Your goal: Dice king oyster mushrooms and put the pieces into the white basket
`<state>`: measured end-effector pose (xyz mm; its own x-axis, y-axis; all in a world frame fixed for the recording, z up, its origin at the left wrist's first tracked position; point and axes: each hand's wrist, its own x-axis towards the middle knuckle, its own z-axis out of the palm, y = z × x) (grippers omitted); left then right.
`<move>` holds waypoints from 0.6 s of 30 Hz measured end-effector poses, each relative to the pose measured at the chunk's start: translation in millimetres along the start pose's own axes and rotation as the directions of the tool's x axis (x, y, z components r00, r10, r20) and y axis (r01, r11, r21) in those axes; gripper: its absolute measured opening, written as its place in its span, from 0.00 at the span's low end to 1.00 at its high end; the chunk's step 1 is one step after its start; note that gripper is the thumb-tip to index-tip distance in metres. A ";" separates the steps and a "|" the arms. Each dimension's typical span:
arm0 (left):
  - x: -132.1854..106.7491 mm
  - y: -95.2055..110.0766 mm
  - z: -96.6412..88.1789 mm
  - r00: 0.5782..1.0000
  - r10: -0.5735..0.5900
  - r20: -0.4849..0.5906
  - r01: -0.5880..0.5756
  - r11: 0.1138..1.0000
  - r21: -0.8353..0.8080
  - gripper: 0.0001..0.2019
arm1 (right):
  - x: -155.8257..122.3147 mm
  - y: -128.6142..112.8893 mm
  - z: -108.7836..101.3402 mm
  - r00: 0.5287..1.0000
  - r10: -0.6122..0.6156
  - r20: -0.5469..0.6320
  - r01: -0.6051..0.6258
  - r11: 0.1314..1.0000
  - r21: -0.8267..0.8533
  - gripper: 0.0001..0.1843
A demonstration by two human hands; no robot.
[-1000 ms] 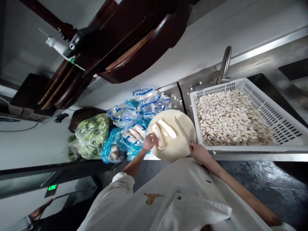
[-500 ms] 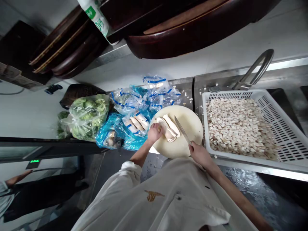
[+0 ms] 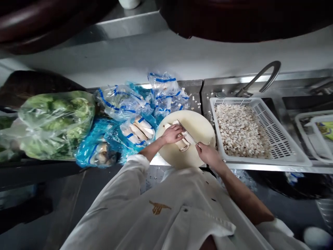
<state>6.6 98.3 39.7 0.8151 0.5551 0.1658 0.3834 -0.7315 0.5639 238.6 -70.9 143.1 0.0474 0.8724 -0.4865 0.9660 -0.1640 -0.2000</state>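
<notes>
King oyster mushroom slices [image 3: 184, 145] lie side by side on a round, cream-coloured cutting board [image 3: 169, 158]. My left hand [image 3: 173, 134] rests over them, fingers bent and holding them down, so their middle part is hidden. In my right hand [image 3: 208, 152] is the handle of a kitchen knife [image 3: 189, 136]. Its blade slants up and left along the right side of the slices, close to my left fingertips. Left of the board, an opened plastic pack holds whole king oyster mushrooms [image 3: 139, 131].
A white perforated basket [image 3: 283, 139] of diced mushroom [image 3: 236, 130] stands right of the board, below a curved faucet [image 3: 267, 78]. Crumpled plastic bags [image 3: 166, 93] lie behind the board. Bagged leafy greens [image 3: 57, 121] sit at the left. A dark shelf item [image 3: 234, 21] hangs overhead.
My left hand has shifted from the slices' left end onto their top. The knife has come left against them. The view has turned, with the bottle and the other person now out of sight.
</notes>
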 end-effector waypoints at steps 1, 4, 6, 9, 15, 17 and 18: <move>-0.9 -2.4 1.7 1.000 -0.001 -0.011 0.001 1.000 -0.031 0.20 | 1.5 -2.8 0.4 1.000 0.006 -0.003 -0.006 1.000 -0.009 0.24; -1.3 -6.8 4.7 0.999 0.014 -0.039 -0.017 0.997 -0.077 0.20 | 12.7 -11.9 2.8 1.000 0.022 -0.007 -0.022 0.999 -0.025 0.25; -1.5 -7.6 4.5 0.999 0.038 -0.039 -0.040 0.998 -0.049 0.20 | 24.1 -18.9 3.4 0.999 0.049 0.014 -0.048 0.998 -0.032 0.24; -4.0 -7.8 1.8 0.998 0.062 -0.017 -0.062 0.998 0.034 0.20 | 35.7 -25.1 -0.3 0.995 0.094 0.031 -0.092 0.995 -0.040 0.24; -10.0 -12.6 3.2 0.999 0.024 -0.040 -0.019 0.990 0.136 0.21 | 27.1 -21.9 -1.0 0.997 0.076 -0.003 -0.076 0.997 -0.033 0.26; -9.8 -14.2 5.0 0.999 0.024 -0.042 -0.018 0.992 0.127 0.21 | 30.9 -24.9 3.5 0.997 0.078 0.028 -0.077 0.997 -0.029 0.26; -9.6 -14.6 5.6 0.999 0.025 -0.043 -0.019 0.992 0.122 0.22 | 34.9 -27.1 5.2 0.996 0.085 0.040 -0.084 0.996 -0.028 0.26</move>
<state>-4.4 101.5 25.3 0.8049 0.5533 0.2143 0.4178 -0.7849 0.4576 212.8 -38.4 127.1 0.1192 0.8360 -0.5356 0.9654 -0.2236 -0.1342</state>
